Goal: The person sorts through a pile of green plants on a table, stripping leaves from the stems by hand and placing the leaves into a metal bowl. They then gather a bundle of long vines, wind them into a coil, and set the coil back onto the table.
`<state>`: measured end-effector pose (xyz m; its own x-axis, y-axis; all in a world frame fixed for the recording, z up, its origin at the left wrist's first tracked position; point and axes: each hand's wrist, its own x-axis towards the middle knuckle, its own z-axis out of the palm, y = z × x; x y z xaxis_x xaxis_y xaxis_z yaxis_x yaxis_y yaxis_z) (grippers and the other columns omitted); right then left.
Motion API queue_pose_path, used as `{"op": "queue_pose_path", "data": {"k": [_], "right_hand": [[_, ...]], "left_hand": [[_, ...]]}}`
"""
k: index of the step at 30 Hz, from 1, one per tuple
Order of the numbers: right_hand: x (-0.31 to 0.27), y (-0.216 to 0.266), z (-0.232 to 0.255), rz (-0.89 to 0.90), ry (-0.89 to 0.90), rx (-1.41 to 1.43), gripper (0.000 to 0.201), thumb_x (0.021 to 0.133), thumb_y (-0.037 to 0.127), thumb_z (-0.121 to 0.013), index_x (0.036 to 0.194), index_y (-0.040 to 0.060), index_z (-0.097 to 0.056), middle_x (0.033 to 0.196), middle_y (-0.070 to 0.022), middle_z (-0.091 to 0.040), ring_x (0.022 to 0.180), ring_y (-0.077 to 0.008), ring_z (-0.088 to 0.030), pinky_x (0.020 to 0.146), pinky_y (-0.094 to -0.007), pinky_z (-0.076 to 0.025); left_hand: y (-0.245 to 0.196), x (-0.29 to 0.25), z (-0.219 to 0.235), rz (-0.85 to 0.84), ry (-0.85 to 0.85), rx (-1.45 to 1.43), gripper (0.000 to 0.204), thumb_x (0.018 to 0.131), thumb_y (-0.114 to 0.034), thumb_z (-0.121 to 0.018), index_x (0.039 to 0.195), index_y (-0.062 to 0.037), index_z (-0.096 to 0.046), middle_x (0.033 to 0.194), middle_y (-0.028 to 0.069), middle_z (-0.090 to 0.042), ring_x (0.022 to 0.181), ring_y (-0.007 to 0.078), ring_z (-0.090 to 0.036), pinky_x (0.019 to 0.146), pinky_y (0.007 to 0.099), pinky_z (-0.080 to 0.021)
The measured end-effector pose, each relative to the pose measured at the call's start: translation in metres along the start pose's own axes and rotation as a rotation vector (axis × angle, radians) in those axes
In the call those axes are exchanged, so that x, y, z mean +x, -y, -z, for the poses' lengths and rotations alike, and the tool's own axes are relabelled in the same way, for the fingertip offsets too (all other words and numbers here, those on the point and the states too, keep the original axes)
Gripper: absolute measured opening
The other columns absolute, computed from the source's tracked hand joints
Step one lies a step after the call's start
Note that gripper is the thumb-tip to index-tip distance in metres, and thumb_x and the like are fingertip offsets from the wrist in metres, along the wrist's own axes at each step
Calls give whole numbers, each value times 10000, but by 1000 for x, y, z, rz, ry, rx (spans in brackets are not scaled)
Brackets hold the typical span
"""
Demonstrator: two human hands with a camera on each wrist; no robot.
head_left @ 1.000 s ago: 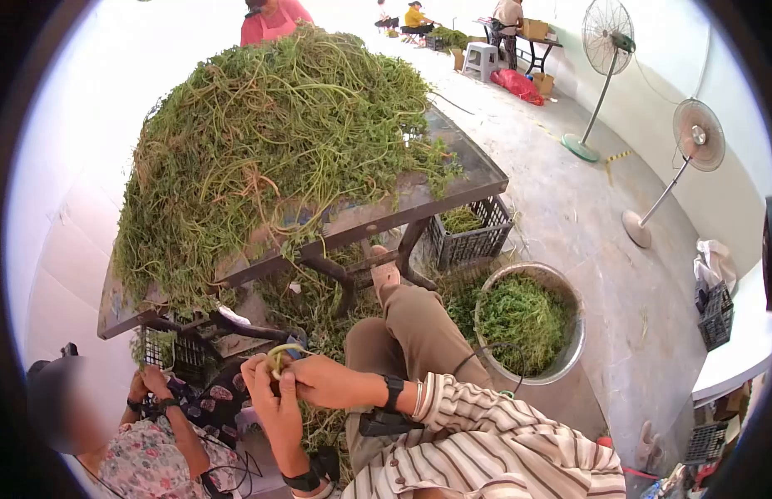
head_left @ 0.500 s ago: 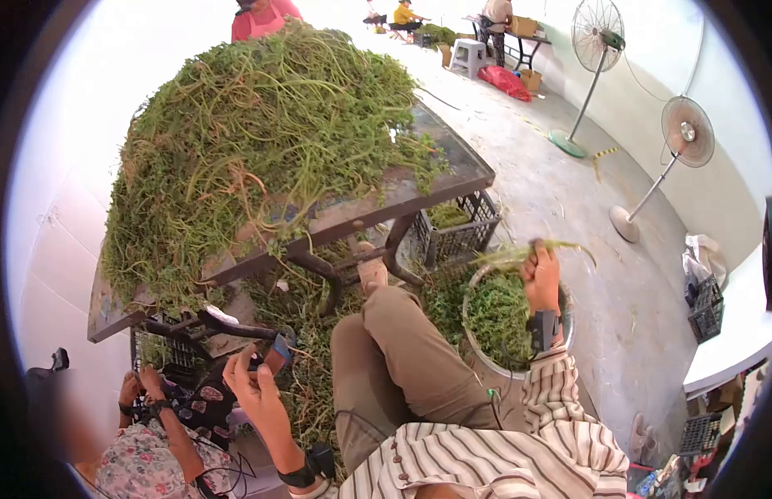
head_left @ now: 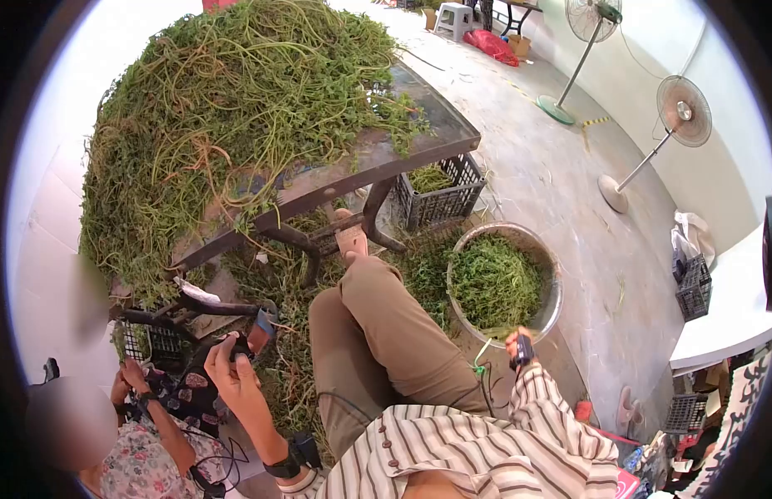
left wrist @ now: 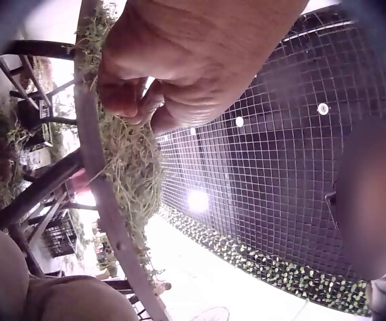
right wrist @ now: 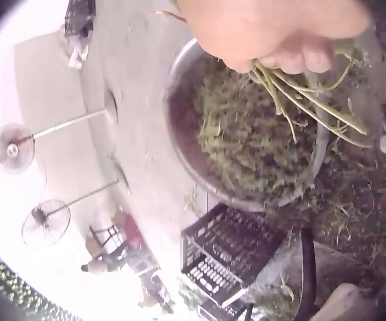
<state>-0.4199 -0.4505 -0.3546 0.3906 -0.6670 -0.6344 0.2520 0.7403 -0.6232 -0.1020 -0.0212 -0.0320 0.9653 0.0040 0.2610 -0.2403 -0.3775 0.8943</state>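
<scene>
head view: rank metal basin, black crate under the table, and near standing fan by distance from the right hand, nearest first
1. Metal basin, full of greens: its rim sits just above the right hand.
2. Black crate: farther up, under the table's right edge, left of the basin.
3. Standing fan: farthest, up at the right by the wall.

A produce-sorting work area, open and workshop-like, with a bare concrete floor [head_left: 569,191] and plain pale walls. A dark metal-framed bench [head_left: 419,133] carries a huge heap of green stems [head_left: 236,108], with loose trimmings strewn on the floor beneath. Black plastic crates [head_left: 440,200] stand under and beside the bench, and a large steel basin [head_left: 552,287] holds sorted greens. Two pedestal fans [head_left: 681,112] stand near the wall. Another worker [head_left: 145,449] sits close by on the left.
</scene>
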Motion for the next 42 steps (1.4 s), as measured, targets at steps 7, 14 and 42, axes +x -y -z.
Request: {"op": "queue_pose_path", "data": {"k": [7, 14, 42], "right_hand": [[57, 117, -263, 169, 221, 47, 229, 894, 221, -495, 725, 74, -449, 565, -20, -415, 458, -119, -394, 414, -243, -339], [-35, 79, -383, 51, 575, -228, 100, 889, 130, -484, 924, 41, -512, 658, 13, -431, 516, -66, -351, 431, -218, -283], [-152, -100, -489, -419, 947, -403, 122, 903, 147, -471, 947, 37, -494, 633, 21, -401, 486, -60, -310, 424, -215, -252]], "left_hand": [[4, -4, 5, 11, -20, 55, 277, 868, -180, -501, 1085, -18, -559, 1096, 45, -418, 764, 105, -477, 514, 198, -371], [8, -5, 2, 51, 32, 84, 255, 858, -132, -495, 1079, -17, -554, 1085, 59, -434, 787, 108, -469, 587, 212, -394], [-18, 167, -77, 34, 206, -447, 355, 873, -110, -491, 1206, 11, -470, 929, 63, -550, 595, 78, -503, 506, 222, -436]]}}
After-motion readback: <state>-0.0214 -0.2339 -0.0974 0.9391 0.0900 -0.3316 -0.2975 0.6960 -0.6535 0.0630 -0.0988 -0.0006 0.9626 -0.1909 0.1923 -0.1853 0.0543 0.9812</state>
